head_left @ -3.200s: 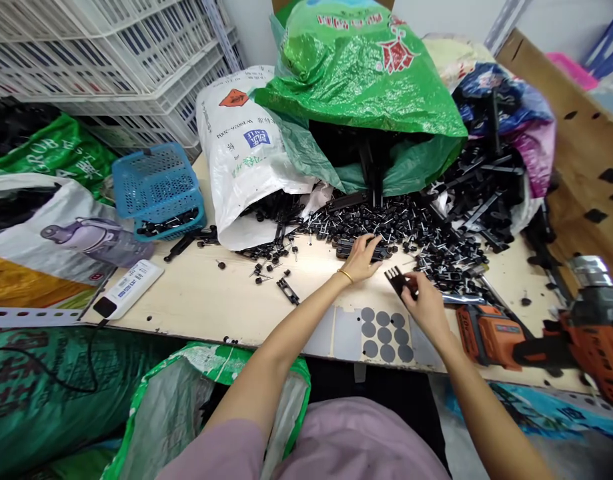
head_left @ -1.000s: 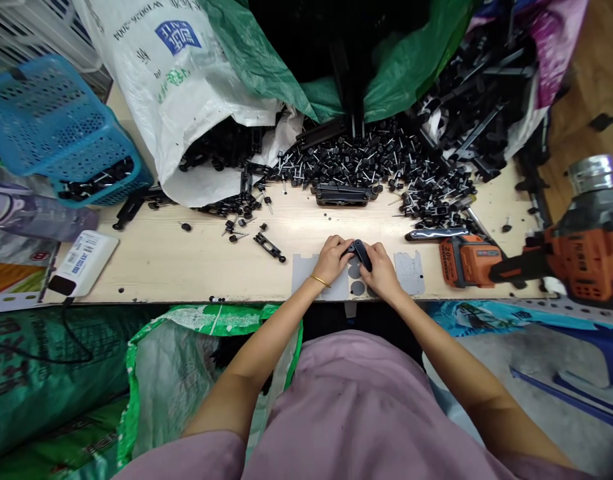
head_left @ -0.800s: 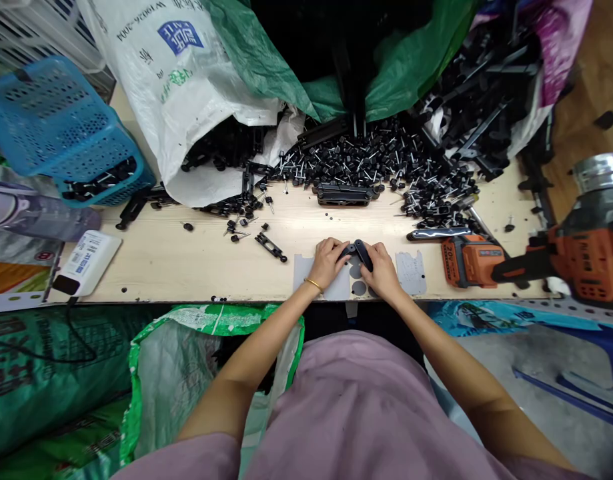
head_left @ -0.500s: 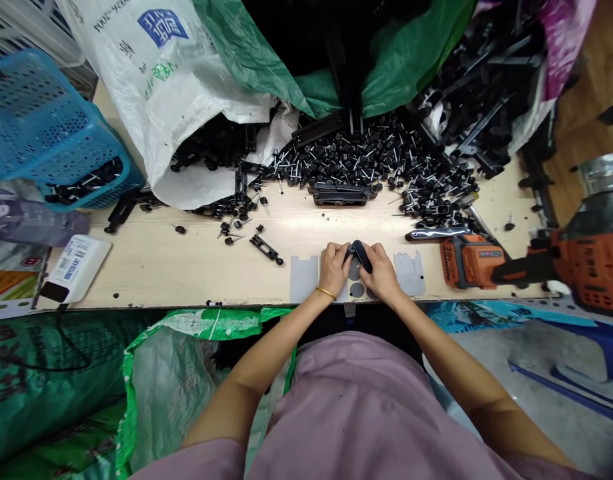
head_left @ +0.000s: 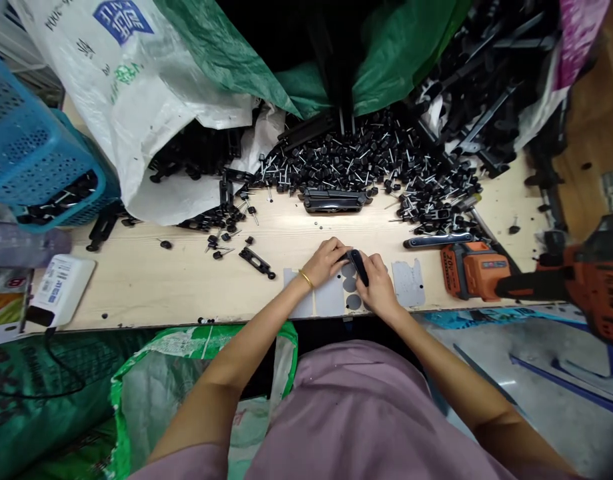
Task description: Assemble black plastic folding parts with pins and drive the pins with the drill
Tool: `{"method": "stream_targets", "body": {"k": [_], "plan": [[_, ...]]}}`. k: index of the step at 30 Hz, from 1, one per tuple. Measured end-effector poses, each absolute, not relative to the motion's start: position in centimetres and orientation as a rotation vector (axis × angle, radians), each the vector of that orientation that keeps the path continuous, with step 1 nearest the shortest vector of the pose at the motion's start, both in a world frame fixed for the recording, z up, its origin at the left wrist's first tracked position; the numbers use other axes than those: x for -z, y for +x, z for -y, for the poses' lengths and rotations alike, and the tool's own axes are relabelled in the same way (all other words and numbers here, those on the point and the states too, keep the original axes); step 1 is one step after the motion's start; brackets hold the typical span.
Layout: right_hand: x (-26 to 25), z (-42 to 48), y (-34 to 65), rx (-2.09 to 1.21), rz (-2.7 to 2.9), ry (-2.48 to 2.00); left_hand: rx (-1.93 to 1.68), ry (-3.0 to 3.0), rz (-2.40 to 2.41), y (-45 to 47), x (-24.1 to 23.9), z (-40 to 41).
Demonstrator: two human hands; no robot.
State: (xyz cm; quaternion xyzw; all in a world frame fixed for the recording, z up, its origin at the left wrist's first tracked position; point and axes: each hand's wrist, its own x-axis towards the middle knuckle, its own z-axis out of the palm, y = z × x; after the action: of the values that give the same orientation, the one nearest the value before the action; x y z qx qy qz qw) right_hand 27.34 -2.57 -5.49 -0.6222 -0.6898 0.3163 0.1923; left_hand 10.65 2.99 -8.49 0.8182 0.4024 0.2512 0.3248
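My left hand (head_left: 325, 260) and my right hand (head_left: 379, 288) meet near the front edge of the wooden table (head_left: 186, 280). Together they grip a small black plastic part (head_left: 357, 264), fingers curled round it from both sides. Under them lies a grey sheet with round dark pads (head_left: 353, 301). A gold bracelet circles my left wrist. Beyond my hands lies a long black plastic piece (head_left: 332, 200), in front of a heap of black-headed screws (head_left: 366, 160).
An orange power drill (head_left: 536, 283) lies at the right. A white sack (head_left: 151, 100) and a green bag (head_left: 266, 73) spill black parts at the back. A blue basket (head_left: 31, 160) stands at the left, a white box (head_left: 59, 290) near the front. A green-rimmed bag (head_left: 186, 387) hangs below.
About three seconds ago my left hand reached into the screw heap and my right held a comb-like black part. Since then both hands came together at the front edge; the view tilted down.
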Motion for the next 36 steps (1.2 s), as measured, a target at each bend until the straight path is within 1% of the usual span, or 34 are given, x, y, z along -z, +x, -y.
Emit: {"method": "stream_targets", "body": {"k": [3,5,11,16,27,30,32,33,34,35,36], "plan": [[5.6,2.6,27.3,-0.905,1.913,-1.754,-0.829,1.979,-1.416,12.7,8.7,-1.1],[5.8,2.6,27.3,-0.921,1.894,-1.753,-0.882,1.894,-1.561,14.1,8.8,0.1],[6.3,2.8,27.3,-0.939,1.883,-1.763,-0.779,1.955,-1.359,13.5,8.7,-0.6],[5.9,2.7,27.2,-0.951,1.874,-1.755,-0.873,1.834,-1.512,14.4,8.9,-0.1],[6.1,2.8,26.8,-0.948,1.842,-1.768,-0.887,1.83,-1.477,14.5,8.8,0.0],[5.4,1.5,27.9,-1.062,1.893,-1.66,-0.882,1.789,-1.558,14.1,8.4,-0.3],[4.5,-0.9,29.7,-1.117,1.925,-1.557,-0.881,1.799,-1.69,13.5,7.8,-0.3],[4.0,-2.6,31.0,-1.081,1.911,-1.545,-0.869,1.834,-1.765,13.0,7.4,-0.2],[3.5,-4.7,32.3,-0.916,1.836,-1.626,-0.838,1.897,-1.824,12.6,7.0,-0.1],[3.0,-7.2,33.6,-0.679,1.746,-1.717,-0.784,1.99,-1.842,12.3,6.5,0.0],[2.6,-9.8,34.9,-0.482,1.643,-1.786,-0.708,2.108,-1.801,12.0,6.0,0.2]]}}
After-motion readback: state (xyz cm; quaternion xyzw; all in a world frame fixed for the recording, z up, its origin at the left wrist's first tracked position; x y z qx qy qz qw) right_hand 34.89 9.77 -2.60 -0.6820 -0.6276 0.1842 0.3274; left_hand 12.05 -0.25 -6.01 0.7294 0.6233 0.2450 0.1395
